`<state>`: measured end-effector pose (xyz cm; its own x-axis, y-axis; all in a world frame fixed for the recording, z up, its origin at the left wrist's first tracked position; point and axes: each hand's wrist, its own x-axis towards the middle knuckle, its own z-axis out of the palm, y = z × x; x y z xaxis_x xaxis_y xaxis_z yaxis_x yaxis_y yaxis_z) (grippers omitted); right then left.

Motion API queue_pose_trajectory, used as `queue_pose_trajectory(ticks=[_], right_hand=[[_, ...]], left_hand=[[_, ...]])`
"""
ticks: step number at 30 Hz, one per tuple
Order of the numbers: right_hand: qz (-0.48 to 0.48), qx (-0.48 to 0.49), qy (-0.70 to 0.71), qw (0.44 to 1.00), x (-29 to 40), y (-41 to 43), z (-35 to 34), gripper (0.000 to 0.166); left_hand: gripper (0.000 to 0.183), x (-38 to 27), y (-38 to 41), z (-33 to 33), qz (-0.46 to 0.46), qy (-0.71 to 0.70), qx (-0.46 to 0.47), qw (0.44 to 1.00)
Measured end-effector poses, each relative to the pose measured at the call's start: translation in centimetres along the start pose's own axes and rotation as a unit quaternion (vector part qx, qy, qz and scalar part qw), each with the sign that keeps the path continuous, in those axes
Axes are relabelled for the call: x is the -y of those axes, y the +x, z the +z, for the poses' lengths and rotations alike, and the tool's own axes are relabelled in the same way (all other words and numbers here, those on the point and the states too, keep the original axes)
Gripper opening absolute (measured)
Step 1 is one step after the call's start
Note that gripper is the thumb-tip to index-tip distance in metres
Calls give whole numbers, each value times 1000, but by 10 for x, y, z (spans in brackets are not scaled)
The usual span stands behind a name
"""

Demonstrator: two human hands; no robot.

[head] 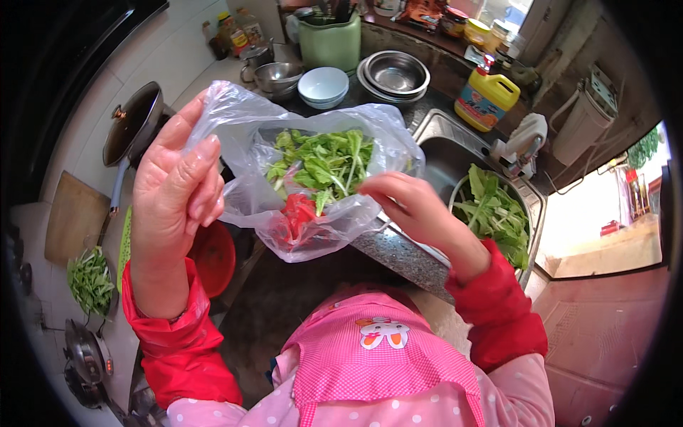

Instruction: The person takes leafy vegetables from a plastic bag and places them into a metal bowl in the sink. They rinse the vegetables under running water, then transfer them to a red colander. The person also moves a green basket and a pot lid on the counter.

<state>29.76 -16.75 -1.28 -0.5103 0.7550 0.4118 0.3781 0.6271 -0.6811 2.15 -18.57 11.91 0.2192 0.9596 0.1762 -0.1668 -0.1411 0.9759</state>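
Observation:
A clear plastic bag (315,235) hangs in front of me, its mouth spread wide. Inside lie green leafy vegetables (325,160) and some red plastic (299,216). My left hand (184,171) pinches the bag's upper left edge between thumb and fingers. At the bag's right side is my right hand (408,205), slightly blurred, its fingertips by the leaf stems and the rim; whether it grips anything is not clear. More leafy greens (491,213) fill a round container in the steel sink (443,160) on the right.
Behind the bag stand white bowls (323,85), steel basins (397,72) and a yellow detergent jug (486,99). At left are a wok (133,125), a wooden cutting board (74,219), cut greens (90,283) and a red basin (213,259) below. A faucet (525,155) rises beside the sink.

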Motion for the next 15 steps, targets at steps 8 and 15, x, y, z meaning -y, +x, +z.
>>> queue_pose_trajectory(ticks=[8,15], right_hand=[[-58,346,-267,898,-78,63,107,21],[99,417,-165,888,-67,51,94,22]], left_hand=[[48,2,-17,-19,-2,-24,-18,1000],[47,10,-17,-29,6,48,-101,994]])
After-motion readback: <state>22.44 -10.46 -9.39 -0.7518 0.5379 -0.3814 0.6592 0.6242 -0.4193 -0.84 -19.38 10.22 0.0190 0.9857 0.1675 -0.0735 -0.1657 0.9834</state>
